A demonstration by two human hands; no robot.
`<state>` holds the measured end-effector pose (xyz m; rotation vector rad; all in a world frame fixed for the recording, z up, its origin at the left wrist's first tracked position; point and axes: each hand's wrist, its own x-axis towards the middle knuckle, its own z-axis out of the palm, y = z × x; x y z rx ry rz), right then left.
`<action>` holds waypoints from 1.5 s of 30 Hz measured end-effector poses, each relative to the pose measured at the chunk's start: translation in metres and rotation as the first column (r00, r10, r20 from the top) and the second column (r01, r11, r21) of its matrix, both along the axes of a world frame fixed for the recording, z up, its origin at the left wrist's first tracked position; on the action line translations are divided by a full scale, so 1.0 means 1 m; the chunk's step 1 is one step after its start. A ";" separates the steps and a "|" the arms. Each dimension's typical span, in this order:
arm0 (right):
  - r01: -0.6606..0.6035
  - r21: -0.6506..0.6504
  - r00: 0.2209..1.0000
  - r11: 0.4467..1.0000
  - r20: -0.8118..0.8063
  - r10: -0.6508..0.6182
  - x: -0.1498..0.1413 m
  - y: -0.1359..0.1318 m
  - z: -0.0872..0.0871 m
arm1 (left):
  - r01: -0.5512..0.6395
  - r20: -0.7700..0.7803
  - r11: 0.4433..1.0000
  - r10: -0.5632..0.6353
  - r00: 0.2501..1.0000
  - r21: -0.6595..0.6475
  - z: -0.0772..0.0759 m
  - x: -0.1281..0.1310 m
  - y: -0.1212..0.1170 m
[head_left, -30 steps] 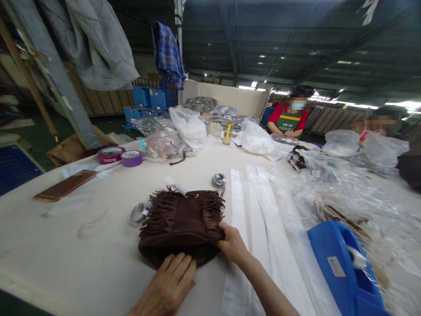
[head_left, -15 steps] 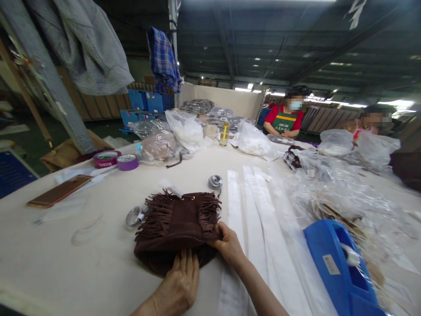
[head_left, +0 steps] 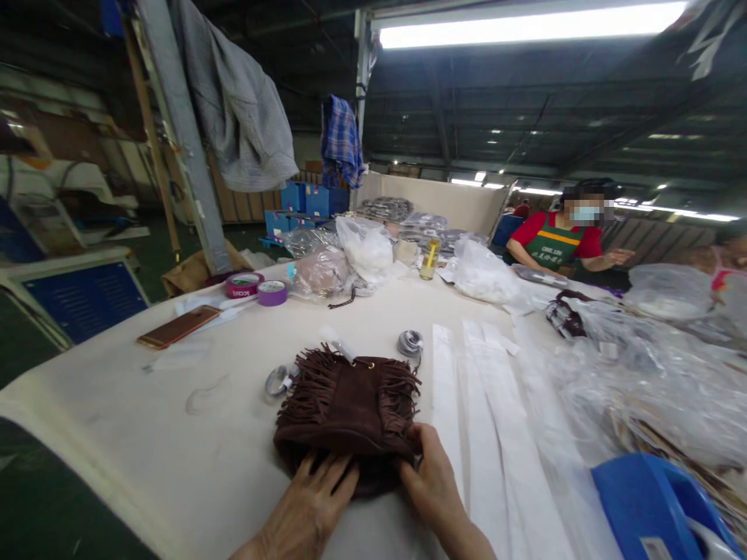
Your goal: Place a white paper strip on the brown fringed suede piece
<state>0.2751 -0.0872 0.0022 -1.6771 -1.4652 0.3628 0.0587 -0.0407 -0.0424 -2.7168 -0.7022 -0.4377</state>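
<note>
A dark brown fringed bag (head_left: 357, 397) lies on the table, its mouth toward me and gaping. At that mouth, my left hand (head_left: 312, 494) is stretched out with fingers apart; its fingertips go under the upper edge and are partly hidden inside. My right hand (head_left: 435, 482) pinches the bag's right edge, thumb at the opening and fingers on the outer side by the fringe. Beside the bag's far corners lie a coiled grey strap (head_left: 410, 342) on the right and another grey coil (head_left: 278, 381) on the left.
White strips (head_left: 482, 389) run along the table right of the bag. Beyond them are a blue tape dispenser (head_left: 642, 498) and clear plastic bags (head_left: 671, 381). A phone (head_left: 180, 327) and purple tape rolls (head_left: 271, 292) lie left. A co-worker (head_left: 554, 237) is across the table.
My view has swung left and up. My left fingers have spread from lying together. My right thumb has moved down to the bag's opening. The co-worker has raised a hand.
</note>
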 end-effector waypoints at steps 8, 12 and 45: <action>-0.267 0.103 0.823 0.958 0.541 0.171 -0.056 0.022 0.064 | -0.091 0.156 0.996 0.088 0.984 0.009 0.004 0.016 -0.002; -0.210 -0.090 0.800 0.973 0.557 0.224 -0.064 0.050 0.066 | -0.079 0.114 0.995 0.071 0.991 0.064 -0.003 0.021 -0.002; -0.307 0.048 0.555 0.950 0.820 0.138 -0.076 0.021 0.002 | -0.301 0.459 0.938 0.347 0.818 -0.171 0.014 -0.047 0.007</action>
